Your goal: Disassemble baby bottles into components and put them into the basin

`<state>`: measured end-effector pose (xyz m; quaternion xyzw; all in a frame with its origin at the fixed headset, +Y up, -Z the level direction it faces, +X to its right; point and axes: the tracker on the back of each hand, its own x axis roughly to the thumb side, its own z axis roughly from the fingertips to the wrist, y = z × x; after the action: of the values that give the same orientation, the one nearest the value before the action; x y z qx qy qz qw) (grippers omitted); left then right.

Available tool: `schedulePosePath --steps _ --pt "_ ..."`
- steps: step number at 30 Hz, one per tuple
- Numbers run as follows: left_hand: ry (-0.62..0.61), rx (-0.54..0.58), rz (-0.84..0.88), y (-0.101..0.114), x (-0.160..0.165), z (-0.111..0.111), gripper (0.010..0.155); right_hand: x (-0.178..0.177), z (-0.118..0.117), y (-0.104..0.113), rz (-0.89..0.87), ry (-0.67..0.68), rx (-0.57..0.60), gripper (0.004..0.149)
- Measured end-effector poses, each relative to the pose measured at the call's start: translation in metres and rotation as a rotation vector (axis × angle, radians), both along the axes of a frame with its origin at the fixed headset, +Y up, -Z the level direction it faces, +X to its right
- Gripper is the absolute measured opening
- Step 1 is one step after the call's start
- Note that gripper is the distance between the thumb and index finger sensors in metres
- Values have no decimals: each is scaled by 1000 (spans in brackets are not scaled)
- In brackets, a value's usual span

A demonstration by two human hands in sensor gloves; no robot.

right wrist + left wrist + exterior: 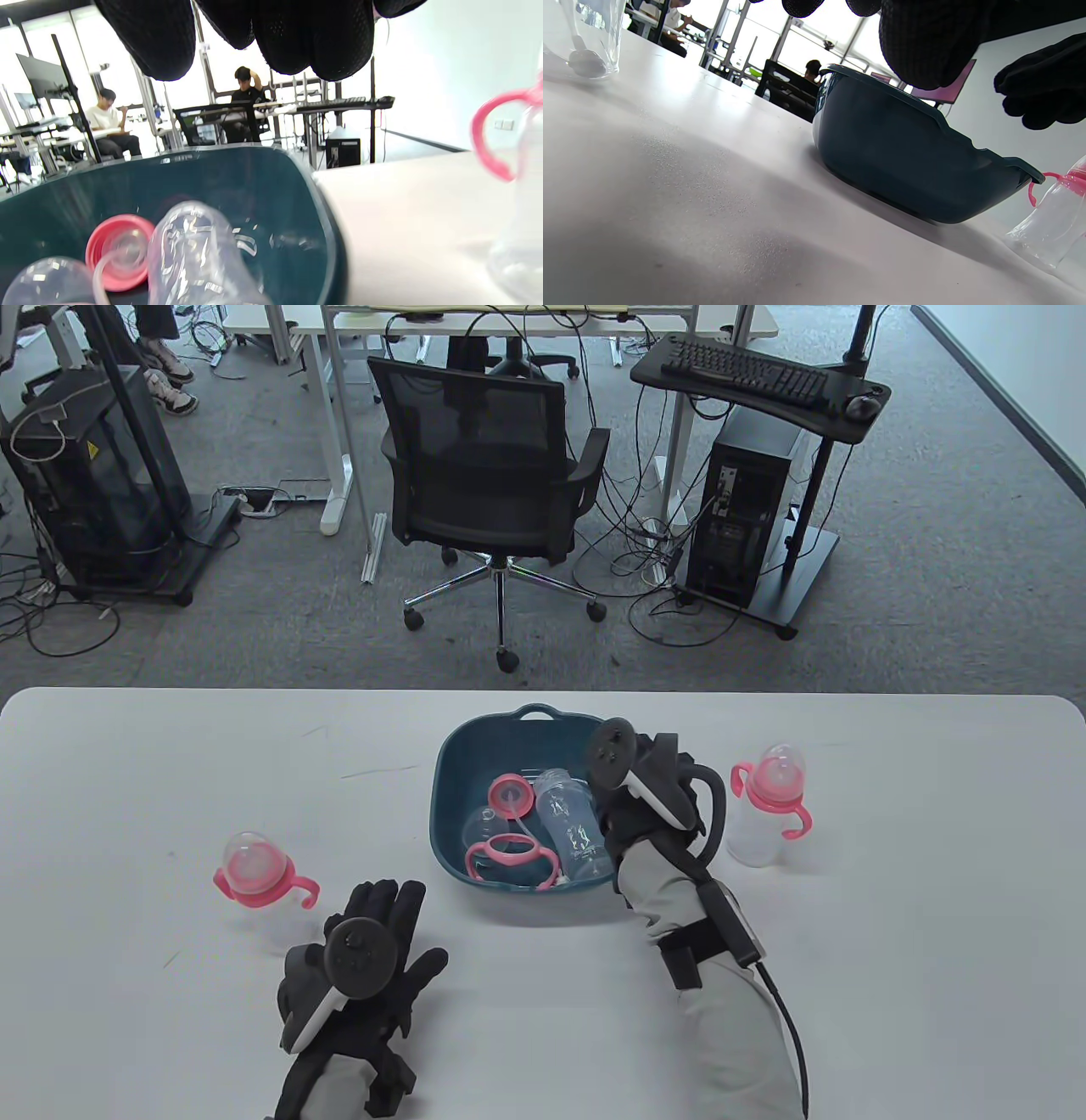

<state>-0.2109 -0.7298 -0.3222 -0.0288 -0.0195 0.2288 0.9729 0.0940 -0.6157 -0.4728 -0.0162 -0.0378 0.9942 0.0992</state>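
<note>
Two baby bottles still assembled on the counter [891,984]: one [257,891] at lower left of the frame, one [768,806] right of centre beside the basin [454,780]. Inside the basin lie a clear bottle body [573,827], pink collar [509,795], handle ring [512,853] and dome cap [481,824]. Left hand [365,967] lies flat, fingers spread, holding nothing. Right hand [636,797] hovers over the basin's right rim; can't tell its grip.

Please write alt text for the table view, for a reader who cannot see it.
A teal basin on a white table holds a disassembled baby bottle; the right hand hovers over its right rim, the left hand rests flat. Two assembled bottles stand either side.
</note>
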Motion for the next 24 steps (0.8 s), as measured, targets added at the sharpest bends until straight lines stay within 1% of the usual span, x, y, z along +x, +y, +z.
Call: schedulePosePath --steps 2,6,8,11,14,16,19,24 --pt "-1 0 0 0 0 0 79 14 6 12 3 7 44 64" --pt "-5 3 -5 0 1 0 79 43 15 35 36 -35 114 63" --pt "-7 6 -8 0 2 0 79 61 18 42 53 -78 118 64" --pt "-8 6 -13 0 2 0 79 83 18 46 65 -130 117 65" --pt "-7 4 -14 -1 3 0 79 104 17 42 76 -171 102 68" --pt "-5 2 -13 -1 3 0 79 117 15 36 90 -193 86 69" --pt "-4 1 -13 -1 3 0 79 129 12 25 107 -205 63 74" --pt "-2 -2 -15 -1 3 0 79 138 3 9 123 -222 10 83"
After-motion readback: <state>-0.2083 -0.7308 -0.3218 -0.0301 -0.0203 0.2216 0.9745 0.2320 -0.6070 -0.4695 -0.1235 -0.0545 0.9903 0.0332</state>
